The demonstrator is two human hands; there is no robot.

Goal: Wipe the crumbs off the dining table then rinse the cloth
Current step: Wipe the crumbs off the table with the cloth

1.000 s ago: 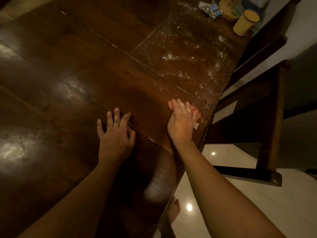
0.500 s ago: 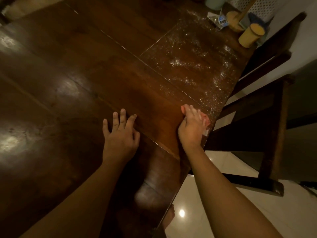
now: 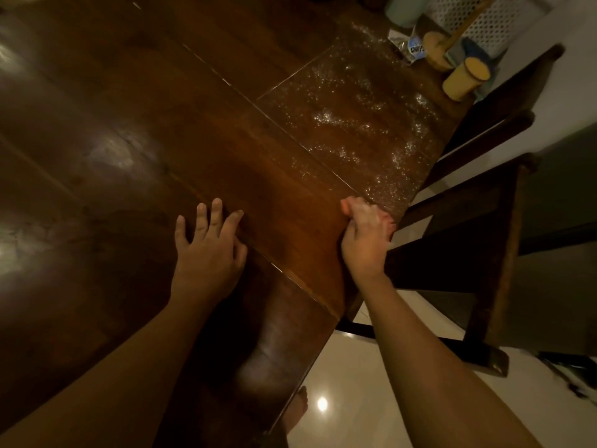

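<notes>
Dark polished wood fills most of the view: a plank table (image 3: pixel 129 108) with dim lamp glare on its boards, and pale glossy floor (image 3: pixel 355 399) past its edge, below the right forearm. Left hand (image 3: pixel 206 250) lies palm down on the bare wood, fingers spread and straight, holding nothing. Right hand (image 3: pixel 365 240) sits well apart from it, at the table's edge, fingers together and laid flat over a pink cloth (image 3: pixel 387 222), pressing it to the wood; only slivers of the cloth show around the fingers. Just ahead of the right fingertips begins a wide scatter of pale crumbs (image 3: pixel 355 124), running away from the hand along the edge toward the far corner, thickest in a few clumps midway. The wood between the two hands and ahead of the left hand shows no such specks. Beyond the crumbs, far ahead of the right hand, stand a yellow cup (image 3: pixel 465 77), a round wooden tool (image 3: pixel 436 50) with a handle, a crumpled wrapper (image 3: pixel 408 45) and a white lattice basket (image 3: pixel 497 21), crowded at the table's end. A dark wooden chair (image 3: pixel 468 253) stands right beside the right hand, close against the table's edge, with a second chair back farther ahead. A bare foot (image 3: pixel 295 412) shows on the floor between the forearms, partly hidden by the table.
</notes>
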